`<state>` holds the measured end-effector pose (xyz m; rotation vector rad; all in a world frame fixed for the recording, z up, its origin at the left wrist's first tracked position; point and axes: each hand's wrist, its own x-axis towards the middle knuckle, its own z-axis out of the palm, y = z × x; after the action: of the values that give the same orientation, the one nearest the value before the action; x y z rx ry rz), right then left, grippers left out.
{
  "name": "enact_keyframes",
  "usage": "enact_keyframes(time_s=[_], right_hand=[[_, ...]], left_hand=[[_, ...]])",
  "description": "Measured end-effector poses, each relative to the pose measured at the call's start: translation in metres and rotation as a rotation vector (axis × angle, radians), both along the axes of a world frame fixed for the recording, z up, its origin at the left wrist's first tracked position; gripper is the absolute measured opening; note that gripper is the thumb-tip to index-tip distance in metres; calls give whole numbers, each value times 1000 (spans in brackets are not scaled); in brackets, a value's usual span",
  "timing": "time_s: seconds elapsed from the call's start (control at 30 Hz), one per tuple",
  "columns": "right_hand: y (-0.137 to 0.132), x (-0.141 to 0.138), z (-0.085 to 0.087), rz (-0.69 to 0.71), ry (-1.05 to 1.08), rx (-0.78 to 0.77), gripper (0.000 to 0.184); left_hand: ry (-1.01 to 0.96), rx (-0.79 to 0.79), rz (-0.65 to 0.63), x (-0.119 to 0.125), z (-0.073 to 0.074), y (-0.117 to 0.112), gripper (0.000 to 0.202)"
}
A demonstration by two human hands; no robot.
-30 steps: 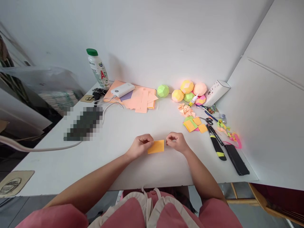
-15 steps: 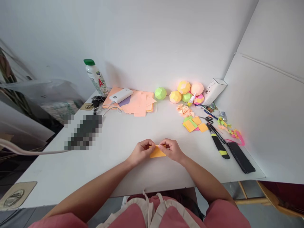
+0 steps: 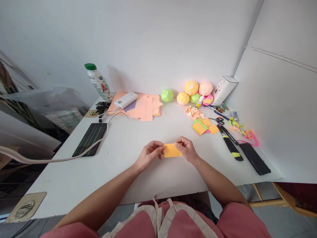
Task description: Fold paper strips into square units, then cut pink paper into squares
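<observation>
A small orange paper rectangle [image 3: 172, 150] is held up over the front middle of the white table. My right hand [image 3: 187, 150] pinches it near the upper right corner, thumb in front and fingers behind. My left hand [image 3: 151, 154] is at the paper's left edge with loosely curled, parted fingers. Its fingertips come right up to that edge; whether they touch it I cannot tell. More orange, green and pink paper pieces [image 3: 199, 128] lie beyond my right hand, below a heap of folded peach pieces [image 3: 193, 112].
Faceted paper balls [image 3: 183, 98] and a glue bottle [image 3: 199, 101] stand at the back. On the right lie scissors [image 3: 219, 121], a cutter knife [image 3: 232, 147] and a black case [image 3: 256, 158]. A phone [image 3: 90, 139], cable and power bank [image 3: 126, 99] are left, near a bottle [image 3: 99, 82].
Both hands gripped the orange paper's top edge close together. Now they are farther apart, the paper faces me more fully, and it has shifted right with my right hand.
</observation>
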<state>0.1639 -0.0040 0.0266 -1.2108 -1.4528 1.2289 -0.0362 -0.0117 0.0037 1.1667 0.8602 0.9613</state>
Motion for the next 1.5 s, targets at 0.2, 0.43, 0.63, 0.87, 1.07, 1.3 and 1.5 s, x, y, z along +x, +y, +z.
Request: enact_keyframes(time_s=[0.2,0.43,0.63,0.87,1.07,1.3,1.5], right_hand=[[-8,-9,-8,135,107,-80,23],[-9,-12,-15,216,147,-109,28],[-9,-10,-10,207,137,-122,30],[0,0,-4,151,105,-102,34],[3,4,-7,187,155,-45,31],[3,3,-9,195,41,-95,17],[20,19,-6,-486,174,177,29]], left_hand=[[145,-113,-164,7,1,-5,39],[121,-122,-86,5,3,-3,43],[172,-124,-164,6,0,-5,45],[199,-134,-129,4,2,-4,46],[193,-120,-152,3,-1,-2,44],[156,-111,-143,3,-6,-1,42],[141,-117,-69,1,-6,0,43]])
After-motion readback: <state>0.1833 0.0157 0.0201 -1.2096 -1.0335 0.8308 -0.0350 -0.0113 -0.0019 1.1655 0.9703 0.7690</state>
